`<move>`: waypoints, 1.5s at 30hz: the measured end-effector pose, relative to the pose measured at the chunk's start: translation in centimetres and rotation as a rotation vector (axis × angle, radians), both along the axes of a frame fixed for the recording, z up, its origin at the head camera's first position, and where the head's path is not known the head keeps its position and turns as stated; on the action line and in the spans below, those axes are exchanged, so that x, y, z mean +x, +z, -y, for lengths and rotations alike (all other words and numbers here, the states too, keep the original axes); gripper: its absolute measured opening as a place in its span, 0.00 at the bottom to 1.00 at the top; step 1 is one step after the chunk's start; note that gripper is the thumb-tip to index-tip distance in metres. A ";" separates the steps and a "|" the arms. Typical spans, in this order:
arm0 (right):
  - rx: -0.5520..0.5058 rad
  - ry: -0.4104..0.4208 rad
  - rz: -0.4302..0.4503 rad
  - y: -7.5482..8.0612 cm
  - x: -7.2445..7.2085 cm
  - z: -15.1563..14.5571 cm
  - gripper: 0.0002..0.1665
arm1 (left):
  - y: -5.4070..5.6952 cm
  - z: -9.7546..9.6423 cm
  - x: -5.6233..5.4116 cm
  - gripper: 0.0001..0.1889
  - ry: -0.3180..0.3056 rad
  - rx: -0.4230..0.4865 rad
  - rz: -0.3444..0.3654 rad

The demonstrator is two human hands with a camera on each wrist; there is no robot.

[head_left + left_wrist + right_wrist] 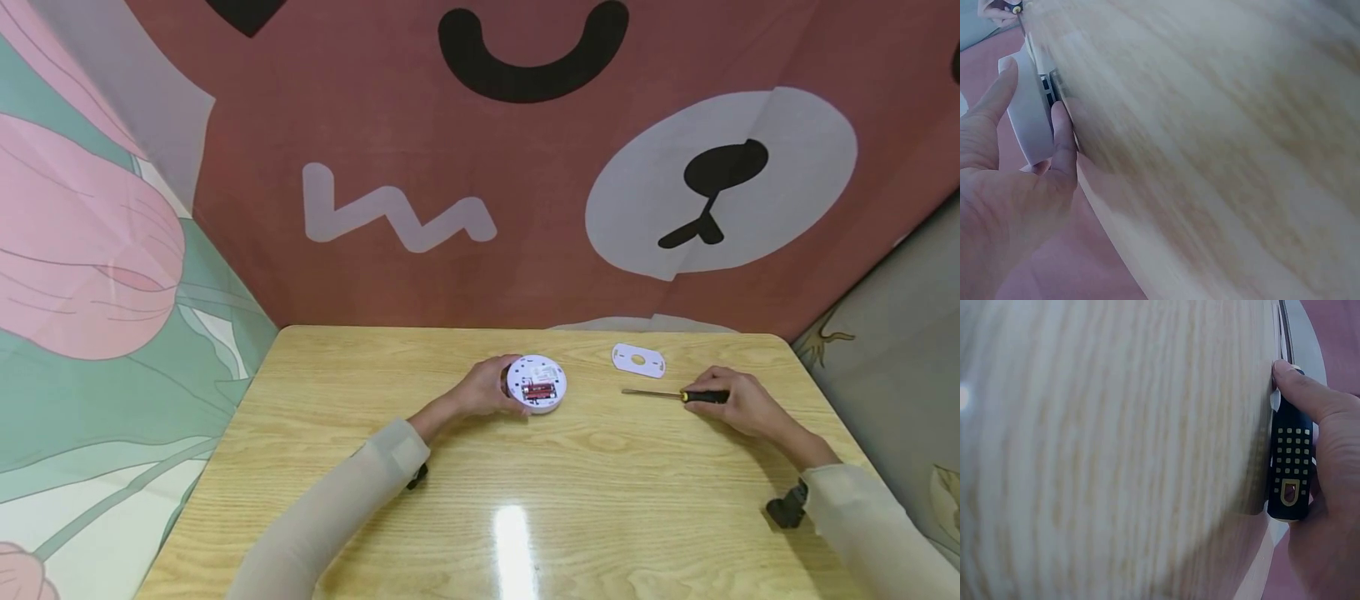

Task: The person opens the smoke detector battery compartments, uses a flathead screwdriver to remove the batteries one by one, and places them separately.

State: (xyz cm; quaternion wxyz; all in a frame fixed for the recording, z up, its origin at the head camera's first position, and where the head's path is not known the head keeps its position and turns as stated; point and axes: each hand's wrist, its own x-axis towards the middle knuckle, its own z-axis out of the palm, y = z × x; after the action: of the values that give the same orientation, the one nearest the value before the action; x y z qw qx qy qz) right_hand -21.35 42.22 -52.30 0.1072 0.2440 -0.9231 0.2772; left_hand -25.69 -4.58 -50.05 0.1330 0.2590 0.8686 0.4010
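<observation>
My left hand [482,388] holds a round white device [536,370] by its left edge; it looks like a smoke alarm. The device's back faces up, with its battery compartment uncovered and red batteries [538,391] inside. In the left wrist view, the thumb and fingers close around the white casing [1030,119]. Farther right, my right hand [741,402] grips a screwdriver [705,397] by its black and yellow handle. Its metal shaft points left toward the device, low over the table. The right wrist view shows the thumb pressed along the handle [1291,447].
A flat white plate [624,357] with a central hole lies behind the screwdriver's tip. The wood-grain table [600,500] ends at a back edge against a printed red curtain [420,283]. Patterned cloth hangs on both sides. Dark wrist cameras sit near both sleeves.
</observation>
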 end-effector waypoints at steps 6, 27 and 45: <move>-0.054 0.028 0.020 -0.2 0.2 -0.2 0.15 | 0.0 -0.3 -0.1 0.52 -0.014 -0.007 -0.017; -0.111 0.029 0.081 0.9 0.5 0.4 0.15 | 0.0 -1.0 0.4 0.59 0.052 -0.099 -0.036; -0.073 0.200 -0.054 4.8 -0.7 2.8 0.17 | -0.1 -0.8 0.4 0.56 0.055 -0.061 -0.060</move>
State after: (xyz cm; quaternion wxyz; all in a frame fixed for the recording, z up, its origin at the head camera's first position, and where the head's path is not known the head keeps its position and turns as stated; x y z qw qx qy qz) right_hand -22.07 39.40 -47.51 0.1126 0.3384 -0.8801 0.3133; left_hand -25.29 -3.77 -50.14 0.1039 0.2427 0.8908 0.3698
